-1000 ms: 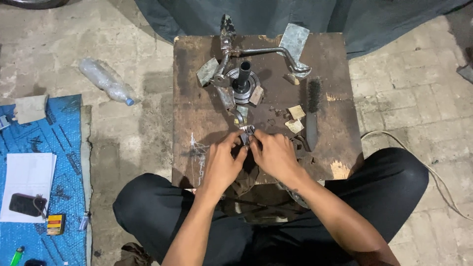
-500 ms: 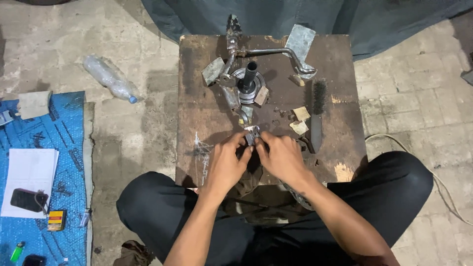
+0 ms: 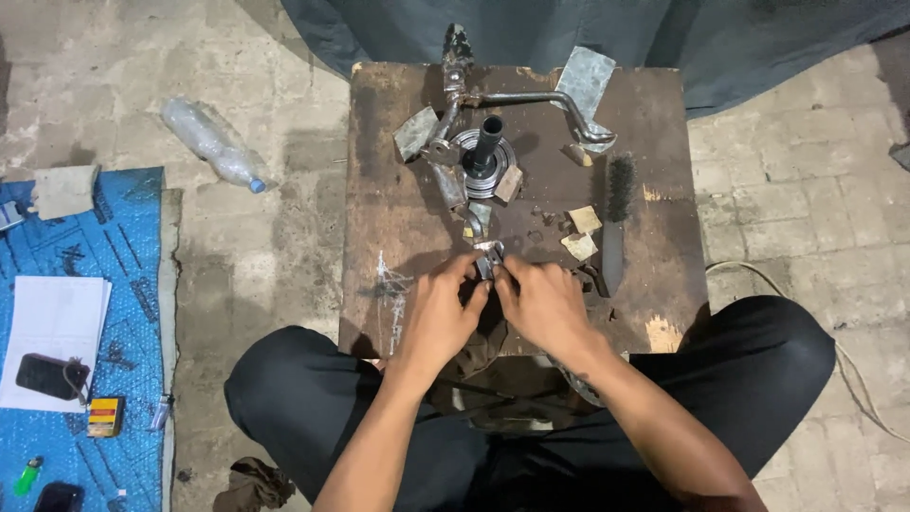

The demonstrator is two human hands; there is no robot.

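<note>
Both my hands meet at the near middle of a low, dark wooden work table. My left hand and my right hand pinch a small shiny metal part between the fingertips. Just beyond the part lies a line of greasy metal pieces leading to a round metal hub with an upright black shaft. A bent steel rod crosses the far end of the table. My legs in black trousers are folded under the table's near edge.
A black wire brush and small folded paper scraps lie right of my hands. A crushed plastic bottle rests on the stone floor at left. A blue mat holds white paper, a phone and a lighter.
My hands have stayed at the same spot on the table, with the fingers shifting slightly around the small metal part. The camera view has drifted a little.
</note>
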